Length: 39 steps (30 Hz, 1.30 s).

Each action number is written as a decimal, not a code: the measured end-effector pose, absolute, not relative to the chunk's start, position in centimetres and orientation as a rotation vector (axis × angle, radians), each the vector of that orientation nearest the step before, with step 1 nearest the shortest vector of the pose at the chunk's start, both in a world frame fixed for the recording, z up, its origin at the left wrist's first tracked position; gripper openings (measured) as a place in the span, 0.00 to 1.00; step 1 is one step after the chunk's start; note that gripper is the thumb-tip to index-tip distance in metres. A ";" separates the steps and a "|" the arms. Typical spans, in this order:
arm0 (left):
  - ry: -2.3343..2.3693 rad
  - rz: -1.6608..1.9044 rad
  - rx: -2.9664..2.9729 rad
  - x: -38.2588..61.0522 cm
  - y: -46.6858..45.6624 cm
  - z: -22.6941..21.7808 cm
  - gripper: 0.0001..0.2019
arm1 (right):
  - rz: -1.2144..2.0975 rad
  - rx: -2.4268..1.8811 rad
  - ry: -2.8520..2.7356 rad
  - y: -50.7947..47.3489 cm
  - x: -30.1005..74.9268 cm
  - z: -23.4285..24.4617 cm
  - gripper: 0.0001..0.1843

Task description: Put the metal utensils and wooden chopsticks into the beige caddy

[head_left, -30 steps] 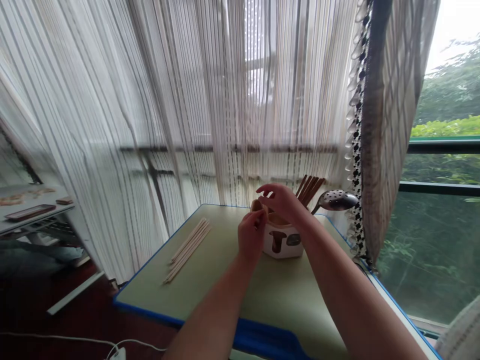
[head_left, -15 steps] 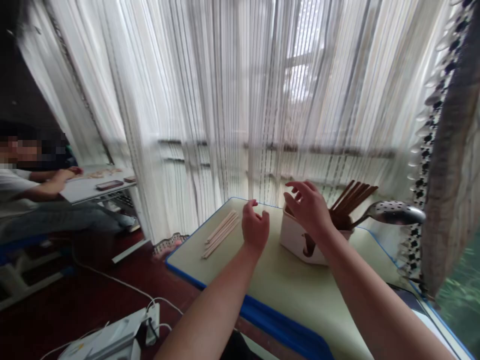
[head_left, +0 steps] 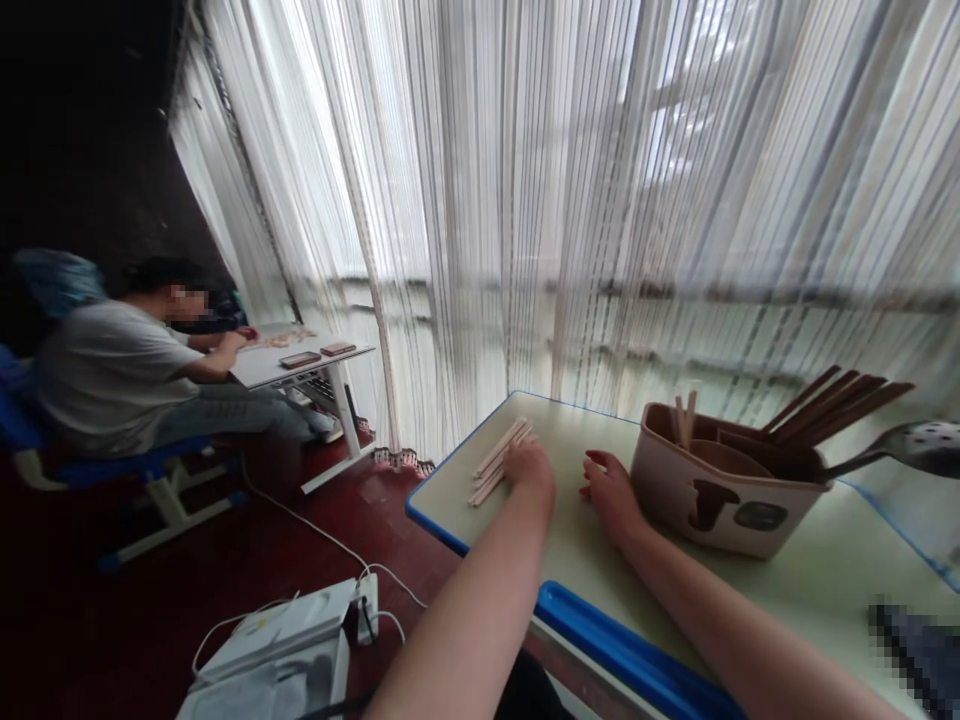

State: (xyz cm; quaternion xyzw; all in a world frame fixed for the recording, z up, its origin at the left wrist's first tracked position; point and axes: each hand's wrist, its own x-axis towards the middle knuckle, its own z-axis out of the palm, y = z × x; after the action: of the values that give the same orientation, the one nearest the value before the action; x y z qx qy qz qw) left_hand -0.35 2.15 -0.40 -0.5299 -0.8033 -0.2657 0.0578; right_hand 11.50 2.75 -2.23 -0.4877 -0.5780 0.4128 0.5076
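Observation:
My left hand reaches to the far left part of the table and rests on the near end of a loose bundle of pale wooden chopsticks; its fingers are hidden behind the back of the hand. Just to its right, my right hand lies low on the tabletop with the thumb apart and nothing seen in it. A beige utensil holder stands to the right of that hand. It contains a couple of pale chopsticks, several dark chopsticks and a perforated metal ladle.
Striped sheer curtains hang right behind the blue-edged table. On the left another person sits on a blue chair at a small white desk. A white device with cables lies on the dark red floor.
Both hands left the holder and dropped to the tabletop. The left hand moved onto the pale chopsticks. The view swung left, bringing the seated person fully into sight.

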 end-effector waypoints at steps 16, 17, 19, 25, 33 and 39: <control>-2.346 -0.671 -1.577 -0.2 2.6 -0.7 0.17 | 1.191 -1.100 -1.257 3.2 12.3 -1.3 0.12; -2.340 -0.667 -1.582 -0.1 2.6 -0.6 0.16 | 1.179 -1.102 -1.267 3.0 12.2 -1.2 0.12; -2.349 -0.652 -1.573 0.0 2.5 -0.5 0.16 | 1.157 -1.105 -1.295 2.7 12.2 -0.9 0.12; -2.389 -0.578 -1.569 0.1 2.4 -0.5 0.18 | 1.175 -1.082 -1.235 2.5 12.0 -0.7 0.12; -2.373 -0.493 -1.691 0.3 2.0 0.0 0.18 | 1.221 -1.089 -1.121 3.3 12.0 -1.1 0.12; -2.329 -0.494 -1.736 0.4 1.8 0.4 0.19 | 1.238 -1.075 -1.113 3.3 12.1 -1.2 0.12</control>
State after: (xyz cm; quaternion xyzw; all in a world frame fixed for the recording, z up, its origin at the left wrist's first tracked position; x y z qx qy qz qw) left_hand 0.36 1.76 0.40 -0.5864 -0.7867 -0.1667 0.0972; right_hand 12.08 3.26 -1.16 -0.4536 -0.4698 0.5226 0.5481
